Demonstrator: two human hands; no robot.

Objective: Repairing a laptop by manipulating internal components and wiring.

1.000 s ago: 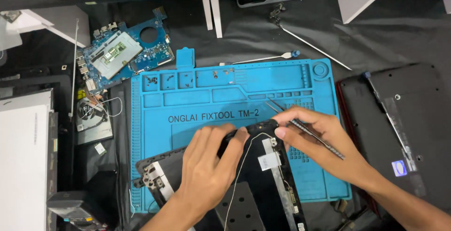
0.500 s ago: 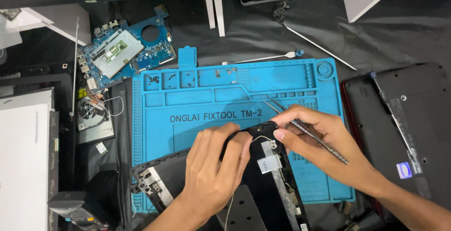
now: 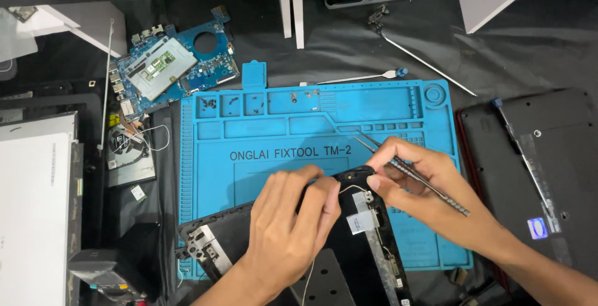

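The right hand (image 3: 423,184) pinches a slim metal pair of tweezers (image 3: 411,172), thumb and forefinger closed round the shaft, the tips pointing toward ten o'clock and the knurled tail running out toward four o'clock past the wrist. The forefinger tip also presses on the top edge of the black plastic laptop lid shell (image 3: 367,244). The left hand (image 3: 289,219) lies knuckles-up over the same shell, fingers curled down on its upper corner; whether they pinch something beneath I cannot tell.

The shell lies tilted on the lower half of the blue silicone repair mat (image 3: 280,138), its metal hinge bracket (image 3: 202,247) bare at eight o'clock from the left hand. A thin white cable (image 3: 349,189) loops across it between the two hands, beside a strip of white tape (image 3: 363,219).

Judging from the layout, the strip-down is well along: the blue circuit board (image 3: 168,69) lies free at eleven o'clock off the mat, the small cooling fan (image 3: 124,141) below it, loose dark screws (image 3: 218,102) sit sorted in the mat's top trays, and the black laptop base (image 3: 536,175) rests apart at three o'clock. The cable and hinge remain on the shell, so that part looks unfinished.
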